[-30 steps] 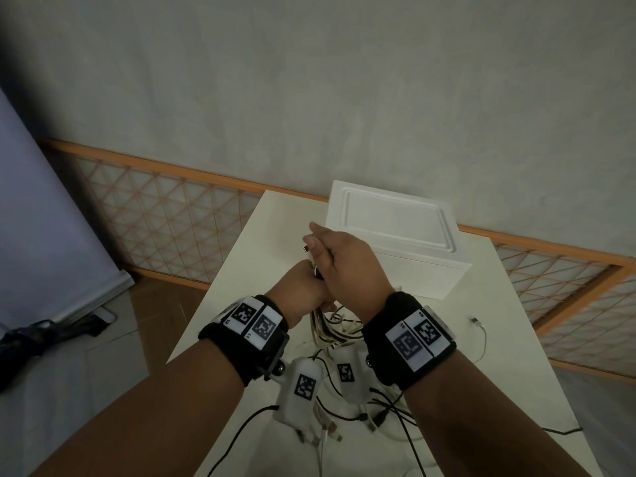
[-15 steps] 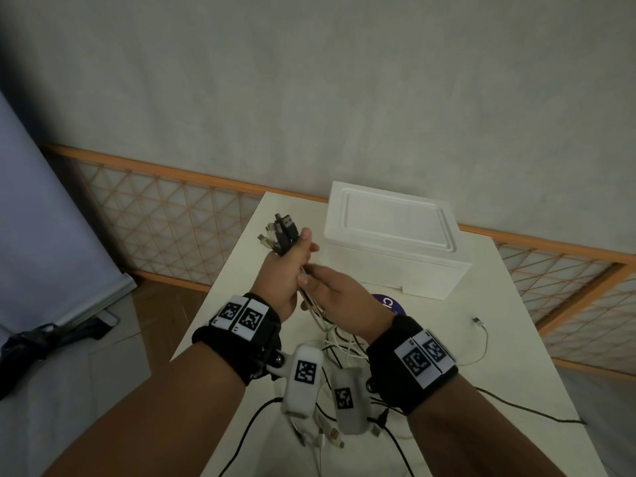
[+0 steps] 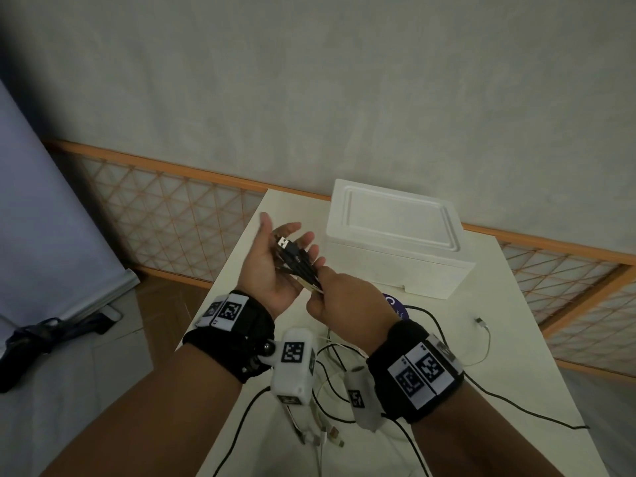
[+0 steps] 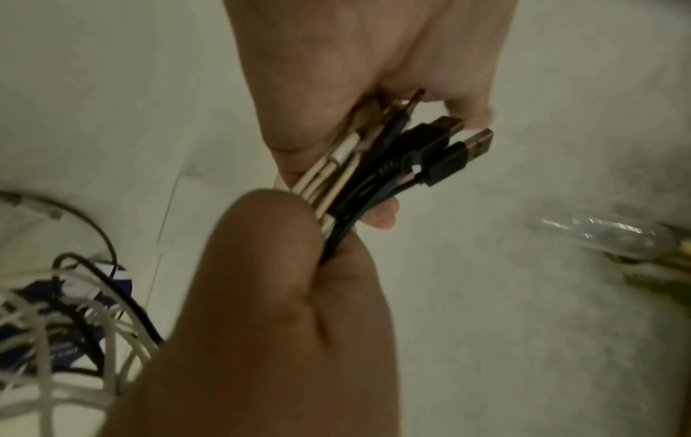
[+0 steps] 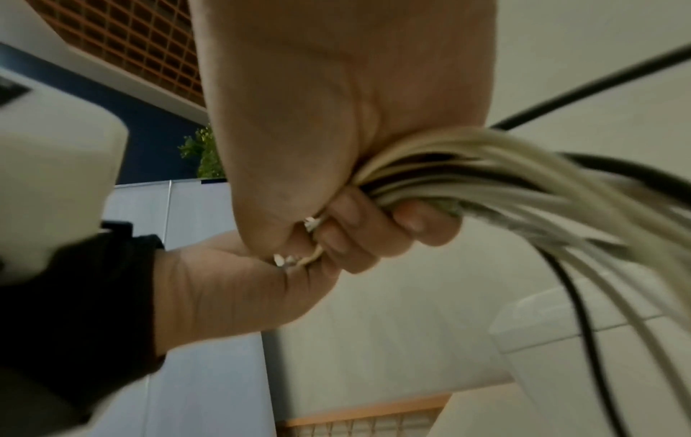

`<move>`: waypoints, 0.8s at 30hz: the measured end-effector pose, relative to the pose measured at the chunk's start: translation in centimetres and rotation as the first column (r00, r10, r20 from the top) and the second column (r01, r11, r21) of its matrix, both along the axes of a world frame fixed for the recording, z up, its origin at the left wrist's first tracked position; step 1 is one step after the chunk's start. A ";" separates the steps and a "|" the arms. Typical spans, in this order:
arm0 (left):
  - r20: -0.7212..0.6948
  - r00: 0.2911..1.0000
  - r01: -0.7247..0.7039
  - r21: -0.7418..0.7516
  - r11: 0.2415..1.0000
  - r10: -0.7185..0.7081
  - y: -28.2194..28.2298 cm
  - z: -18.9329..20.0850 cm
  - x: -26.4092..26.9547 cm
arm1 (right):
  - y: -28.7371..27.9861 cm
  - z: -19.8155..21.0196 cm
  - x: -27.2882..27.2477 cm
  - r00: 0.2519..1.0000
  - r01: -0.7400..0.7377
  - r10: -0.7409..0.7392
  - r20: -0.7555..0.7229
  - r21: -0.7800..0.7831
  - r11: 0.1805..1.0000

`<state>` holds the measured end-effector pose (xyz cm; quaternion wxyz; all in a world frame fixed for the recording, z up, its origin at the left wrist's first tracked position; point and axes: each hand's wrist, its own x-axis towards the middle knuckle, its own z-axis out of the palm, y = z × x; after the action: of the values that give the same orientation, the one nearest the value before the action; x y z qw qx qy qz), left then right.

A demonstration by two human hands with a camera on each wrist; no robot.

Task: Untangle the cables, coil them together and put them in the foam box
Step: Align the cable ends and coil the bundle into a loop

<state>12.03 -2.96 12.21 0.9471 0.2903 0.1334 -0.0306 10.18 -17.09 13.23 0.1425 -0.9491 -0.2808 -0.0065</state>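
- My right hand (image 3: 339,297) grips the cables (image 3: 297,261) in a fist; their plug ends point far-left across my left hand (image 3: 275,263), palm up, fingers spread.
- The loose lengths trail near onto the table (image 3: 516,390); the lidded foam box (image 3: 395,242) sits far-right.

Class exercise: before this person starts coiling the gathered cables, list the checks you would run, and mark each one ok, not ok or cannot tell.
1. Cable ends gathered in one bunch: ok.
2. Right hand has a firm grip on the bunch: ok.
3. Left hand closed on it: not ok, fingers open.
4. Tails free of tangles on the table: not ok, loops cross.
5. Foam box open: not ok, lid on.
6. All cables collected: cannot tell.
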 end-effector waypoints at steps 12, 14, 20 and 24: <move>-0.024 0.997 -0.070 0.083 0.994 0.072 -0.8 -0.2 -0.1 | 1.3 0.8 -0.2 0.999 0.036 -0.035 -0.026 0.045 0.998; 0.007 0.999 -0.046 0.090 0.995 0.046 -0.5 -0.2 -0.4 | 1.4 0.7 0.0 0.998 0.054 -0.054 -0.022 -0.001 0.999; -0.013 0.998 -0.051 0.180 0.982 0.054 -0.5 0.1 -0.3 | 1.3 1.1 0.2 0.994 0.105 -0.106 -0.007 -0.057 0.993; -0.003 0.998 -0.068 0.167 0.984 0.069 -0.9 0.0 -0.6 | 1.3 1.3 0.4 0.987 0.154 -0.152 0.052 -0.052 0.987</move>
<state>11.41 -3.84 12.17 0.9194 0.3636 0.1494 0.0120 10.63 -15.83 14.49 0.1083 -0.9710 -0.2106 -0.0323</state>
